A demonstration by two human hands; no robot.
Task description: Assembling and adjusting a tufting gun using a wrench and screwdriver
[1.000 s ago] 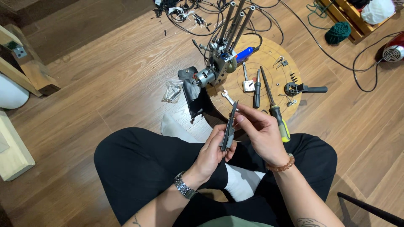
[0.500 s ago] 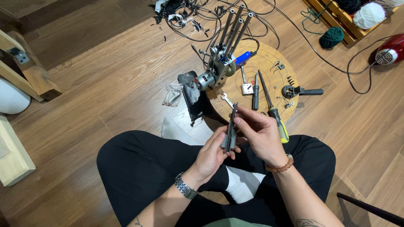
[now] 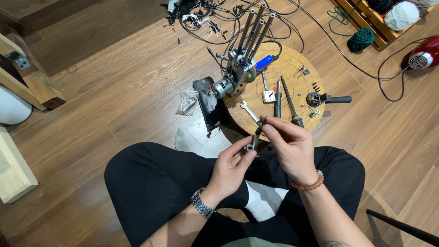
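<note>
I sit cross-legged on a wooden floor. My left hand (image 3: pixel 231 167) pinches the lower end of a thin dark metal rod (image 3: pixel 254 139) with a small silver fitting. Its upper end is pinched by the fingers of my right hand (image 3: pixel 288 146). Both hands hover just in front of a round wooden board (image 3: pixel 292 68). On the board stand a motor assembly with several long rods (image 3: pixel 238 75), a small wrench (image 3: pixel 249 111), a screwdriver (image 3: pixel 277 98), a long dark tool (image 3: pixel 289 98) and a black-handled tool (image 3: pixel 327 98).
A clear bag of small parts (image 3: pixel 186 103) lies on the floor left of the board. Tangled cables (image 3: pixel 206 16) lie at the top. A wooden crate with yarn balls (image 3: pixel 375 23) and a red device (image 3: pixel 423 55) sit top right. Wooden blocks (image 3: pixel 18 64) stand at left.
The camera view has shifted slightly. My hands have lowered a little with the rod, and my right fingers have moved onto its upper end.
</note>
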